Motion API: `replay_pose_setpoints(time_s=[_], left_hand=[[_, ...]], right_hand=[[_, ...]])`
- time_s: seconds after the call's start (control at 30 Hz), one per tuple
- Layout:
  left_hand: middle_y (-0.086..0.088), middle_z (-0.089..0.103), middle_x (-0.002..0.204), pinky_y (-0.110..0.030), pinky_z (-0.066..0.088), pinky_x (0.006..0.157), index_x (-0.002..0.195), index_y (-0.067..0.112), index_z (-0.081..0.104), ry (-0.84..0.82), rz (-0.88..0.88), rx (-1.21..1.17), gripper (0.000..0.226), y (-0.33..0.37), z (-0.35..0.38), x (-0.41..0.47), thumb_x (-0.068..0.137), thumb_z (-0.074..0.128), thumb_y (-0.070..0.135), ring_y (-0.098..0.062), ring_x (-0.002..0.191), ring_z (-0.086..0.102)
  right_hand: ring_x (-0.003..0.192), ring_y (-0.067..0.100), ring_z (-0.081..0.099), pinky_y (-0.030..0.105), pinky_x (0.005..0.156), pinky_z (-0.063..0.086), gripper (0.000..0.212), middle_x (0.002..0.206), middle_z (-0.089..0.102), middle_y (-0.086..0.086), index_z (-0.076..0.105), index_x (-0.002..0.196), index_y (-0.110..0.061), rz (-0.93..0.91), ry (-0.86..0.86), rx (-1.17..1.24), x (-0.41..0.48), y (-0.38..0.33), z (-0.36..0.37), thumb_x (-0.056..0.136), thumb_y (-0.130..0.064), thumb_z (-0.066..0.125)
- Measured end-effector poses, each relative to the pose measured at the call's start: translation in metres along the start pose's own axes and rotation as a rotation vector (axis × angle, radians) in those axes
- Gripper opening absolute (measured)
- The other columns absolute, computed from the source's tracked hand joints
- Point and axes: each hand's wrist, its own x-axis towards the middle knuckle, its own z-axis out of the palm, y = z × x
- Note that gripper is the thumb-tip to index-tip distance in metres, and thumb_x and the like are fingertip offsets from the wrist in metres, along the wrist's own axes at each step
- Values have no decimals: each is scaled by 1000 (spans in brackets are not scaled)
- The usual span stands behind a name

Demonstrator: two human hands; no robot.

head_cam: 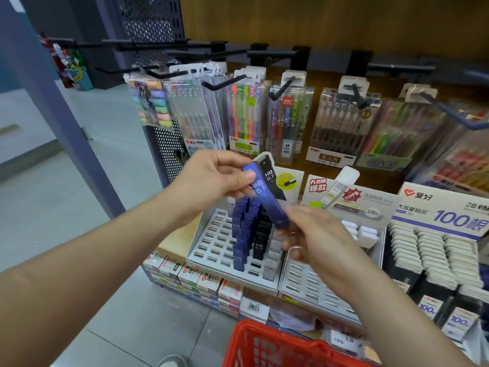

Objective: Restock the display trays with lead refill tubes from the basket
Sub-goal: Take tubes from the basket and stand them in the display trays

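Note:
A blue lead refill tube (266,197) marked HB 0.7 is held tilted above the grey slotted display tray (211,242). My left hand (211,178) pinches the tube's upper end between thumb and fingers. My right hand (315,234) grips its lower end. In the tray stand several blue tubes (242,231) and a few black tubes (260,242); many slots on its left side are open. A second grey tray (309,284) lies to the right, partly hidden by my right arm. The red basket (277,345) sits at the bottom edge.
Hanging pen packs (246,117) on black hooks fill the wall behind the trays. White lead boxes (434,255) crowd the display at right. Stacked small boxes (190,282) line the shelf front under the tray. Grey floor lies to the left.

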Motion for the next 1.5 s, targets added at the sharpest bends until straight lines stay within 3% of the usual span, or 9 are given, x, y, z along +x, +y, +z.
replay_pose_setpoints(time_s=[0.1,0.23,0.33,0.5,0.67,1.03,1.3,1.4,1.5], left_hand=[[-8,71,70,-19,55,58,96,10,69,158,46,187,20,-9,-21,6,81,68,-3,-9,57,65],[-1,70,77,-12,53,64,97,16,72,136,16,447,23,-35,-28,1,80,72,1,-3,63,66],[4,72,86,-21,53,82,99,19,74,74,59,653,19,-51,-25,-4,82,73,10,-7,80,66],[11,67,83,-26,50,87,100,18,74,10,135,780,17,-65,-18,-5,84,71,15,-6,82,62],[5,72,92,-32,52,89,104,19,74,-39,110,751,20,-79,-17,-6,84,71,16,-8,87,65],[4,69,115,-29,47,99,117,19,68,-108,172,719,26,-84,-15,-7,92,62,18,-6,106,61],[12,69,94,-26,51,89,104,22,73,-57,114,695,20,-91,-15,-8,89,65,13,-3,89,62],[15,65,81,-24,50,78,93,24,72,-12,125,735,11,-92,-13,-8,88,66,15,-1,77,59],[9,70,93,-27,49,86,98,21,75,-34,202,856,14,-87,-11,-3,88,66,17,-8,87,60]], right_hand=[[64,1,54,18,64,42,16,76,62,-11,68,88,-28,-314,182,-499,-1,11,-3,96,-20,58],[106,8,46,25,89,39,28,109,51,-10,59,125,-35,-542,84,-1102,-5,27,4,99,-28,49],[121,15,39,41,96,37,37,124,50,-9,55,134,-32,-632,88,-1283,-6,41,16,97,-34,49],[139,18,41,49,102,42,54,145,51,-4,54,136,-27,-568,38,-1483,-3,50,22,92,-50,31],[151,10,-5,39,119,1,87,165,4,-11,11,157,-30,-494,-118,-1479,0,49,19,78,-60,-12],[151,14,-3,34,122,9,85,165,3,-9,7,157,-28,-522,-163,-1486,9,54,10,80,-62,-7],[151,11,-7,33,122,7,63,165,-4,-10,2,157,-28,-506,-182,-1512,7,45,10,103,-51,24],[150,10,-11,34,122,7,64,165,-8,-10,1,157,-29,-512,-175,-1509,7,45,10,101,-56,17],[150,8,-13,34,123,7,61,164,-11,-11,0,157,-31,-519,-159,-1469,-2,40,7,103,-52,21]])
